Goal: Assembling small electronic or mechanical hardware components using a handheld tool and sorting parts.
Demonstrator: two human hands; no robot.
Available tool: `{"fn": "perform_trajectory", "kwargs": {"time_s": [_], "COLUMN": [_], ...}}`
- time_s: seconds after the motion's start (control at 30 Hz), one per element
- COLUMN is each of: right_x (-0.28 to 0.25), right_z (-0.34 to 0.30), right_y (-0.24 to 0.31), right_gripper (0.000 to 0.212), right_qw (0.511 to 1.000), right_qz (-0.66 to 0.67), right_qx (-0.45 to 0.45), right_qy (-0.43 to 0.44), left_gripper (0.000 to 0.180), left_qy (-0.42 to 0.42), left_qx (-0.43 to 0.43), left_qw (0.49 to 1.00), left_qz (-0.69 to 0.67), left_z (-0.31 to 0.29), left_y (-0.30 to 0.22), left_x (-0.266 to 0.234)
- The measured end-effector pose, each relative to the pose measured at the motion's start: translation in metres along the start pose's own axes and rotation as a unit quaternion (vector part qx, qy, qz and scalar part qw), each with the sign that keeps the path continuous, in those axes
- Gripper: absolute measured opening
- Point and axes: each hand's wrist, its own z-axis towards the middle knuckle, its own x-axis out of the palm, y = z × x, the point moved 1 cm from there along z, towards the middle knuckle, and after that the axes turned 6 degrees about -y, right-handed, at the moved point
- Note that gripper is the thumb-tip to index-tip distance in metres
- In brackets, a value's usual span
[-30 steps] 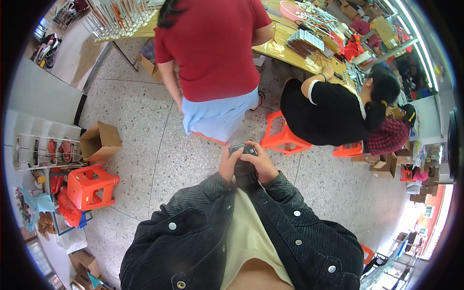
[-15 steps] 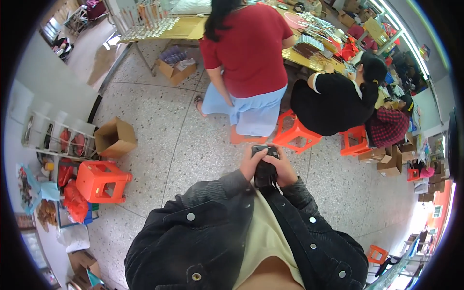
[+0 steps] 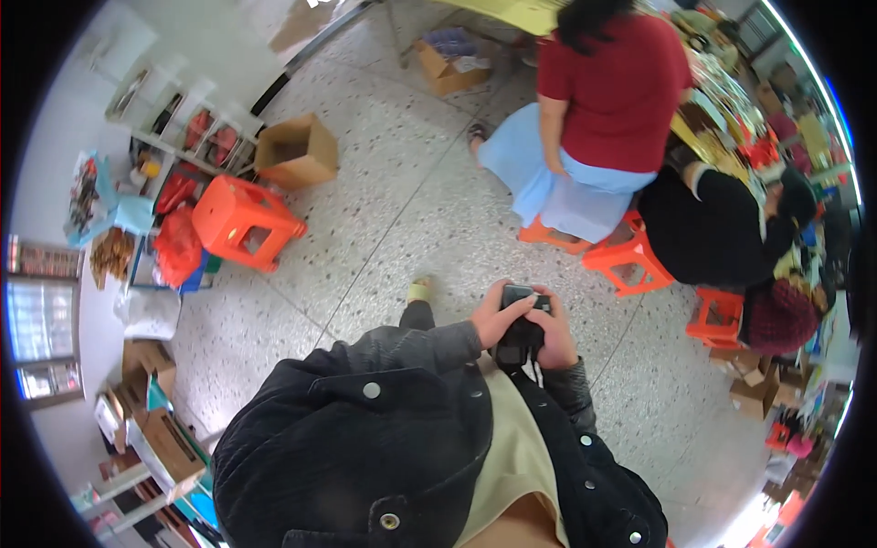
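In front of my body I hold a small black handheld device (image 3: 518, 340) with a greyish panel on top and a thin cord or strap hanging from its lower end. I cannot make out its exact kind. My left hand (image 3: 496, 316) is wrapped round its left side, the thumb lying across the top. From the other side my right hand (image 3: 555, 336) grips it, its thumb bent over the top face too. The palms hide much of the sides.
A person in a red shirt (image 3: 621, 91) sits ahead on the right at a yellow table (image 3: 512, 11), with others beyond. Orange stools (image 3: 630, 260) stand under them. On the left are another orange stool (image 3: 239, 215), an open cardboard box (image 3: 306, 151) and a rack (image 3: 174, 123).
My view has swung left, so the seated people and table sit farther right. One of my feet now shows below. Both hands keep their hold on the black device.
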Motion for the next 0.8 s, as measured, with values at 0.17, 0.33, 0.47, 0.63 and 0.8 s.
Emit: {"fn": "perform_trajectory", "kwargs": {"time_s": [0.17,0.33,0.47,0.63,0.8], "right_x": [0.085,0.225,0.301,0.369,0.380], "right_z": [0.028,0.072,0.093,0.130,0.168], "right_y": [-0.015,-0.029,-0.022,-0.019,-0.004], "right_gripper": [0.050,0.051,0.053,0.056,0.057], "right_qw": [0.999,0.994,0.989,0.989,0.995], "right_qz": [-0.026,-0.075,-0.114,-0.089,-0.053], "right_qx": [0.010,0.008,-0.010,0.066,0.024], "right_qy": [0.043,0.081,0.089,0.093,0.081], "left_gripper": [0.063,0.067,0.053,0.040,0.040], "left_qy": [-0.009,-0.068,-0.080,-0.078,-0.046], "left_qx": [-0.008,0.052,0.097,0.042,0.021], "left_qw": [1.000,0.994,0.986,0.954,0.967], "left_qz": [0.028,-0.068,-0.113,-0.287,-0.250], "left_z": [0.008,0.026,0.041,0.071,0.116], "left_y": [-0.031,-0.073,-0.118,-0.138,-0.174], "left_x": [-0.086,-0.204,-0.264,-0.314,-0.323]}}
